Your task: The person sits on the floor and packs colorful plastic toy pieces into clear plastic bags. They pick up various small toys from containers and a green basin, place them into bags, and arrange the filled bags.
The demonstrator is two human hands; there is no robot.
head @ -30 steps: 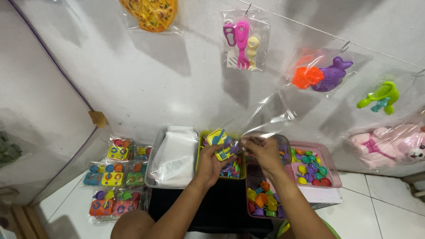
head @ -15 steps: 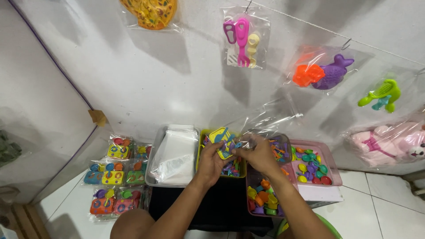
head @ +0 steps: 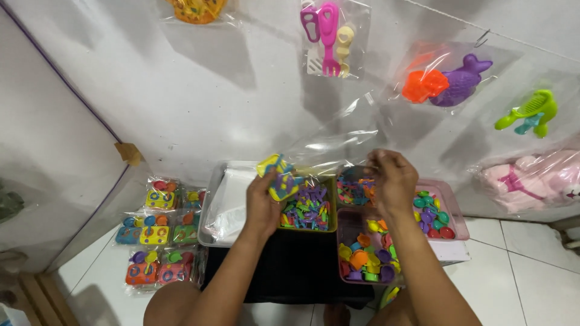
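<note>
My left hand point(head: 261, 204) grips a small bundle of yellow and blue plastic toy pieces point(head: 278, 177) inside the mouth of a clear plastic bag point(head: 338, 140). My right hand point(head: 393, 180) pinches the bag's other edge and holds it open above the trays. Below the hands stands a yellow tray point(head: 331, 217) with several small coloured pieces. A pink tray point(head: 344, 220) of larger coloured shapes sits under my right wrist.
A second pink tray point(head: 454, 208) of coloured pieces is at the right. A grey tray point(head: 208, 211) of clear bags stands at the left. Packed toy bags point(head: 158, 232) lie on the floor at the left. Bagged toys point(head: 329, 36) hang on the white wall. A black stand point(head: 296, 268) carries the trays.
Both hands have moved apart, the right hand to the right, stretching the bag's mouth wider. The left hand still holds the yellow and blue pieces.
</note>
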